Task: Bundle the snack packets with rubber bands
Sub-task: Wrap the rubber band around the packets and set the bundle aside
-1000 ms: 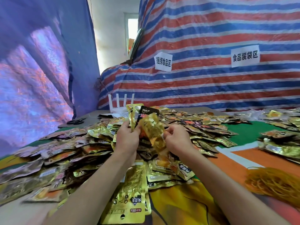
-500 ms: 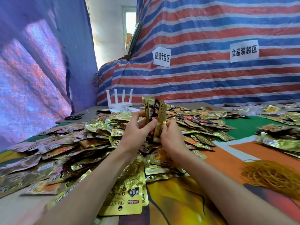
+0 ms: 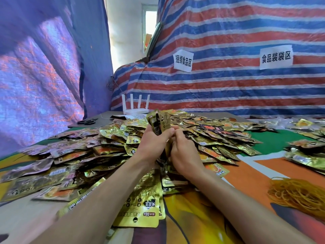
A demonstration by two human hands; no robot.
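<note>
From the head view we see the left hand (image 3: 152, 140) wrapped round a small held stack (image 3: 159, 120) of gold and black packets, which stands upright above its fingers, the thumb laid across the front; the right hand (image 3: 184, 153) sits close beside it, its fingers curled in onto the stack's lower edge, though their tips are hidden from us; no band shows on the stack, so we judge the squaring-up step not yet done; the loose packets (image 3: 219, 138) lie heaped under and beyond both sets of fingers, while the rubber bands (image 3: 297, 194) lie in a tangled mound well apart, to the right of the right fingers and nearer to us; a router (image 3: 135, 110) and scissors (image 3: 88, 121) sit far beyond the fingertips, to the left; we think the risk lies in the reach: one hand must let go to fetch a band, and slick foil held by one set of fingers may fan out or slip into the heap; the tangle may give up several bands at once; a band drawn over uneven edges could snag, crumple a packet or spring off.
</note>
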